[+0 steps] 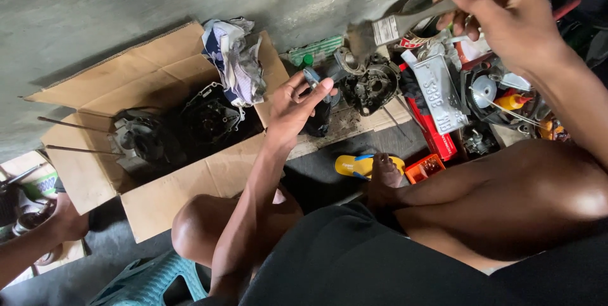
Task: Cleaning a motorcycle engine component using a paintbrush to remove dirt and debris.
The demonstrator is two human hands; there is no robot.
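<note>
Head camera is showing you crouching over the floor, your left hand pinching a small dark metal part up off the cardboard sheet near its right edge, likely so bristles can reach it. Your right hand is closing around a paintbrush handle, wrist raised, bristles angling down toward the engine casing.
</note>
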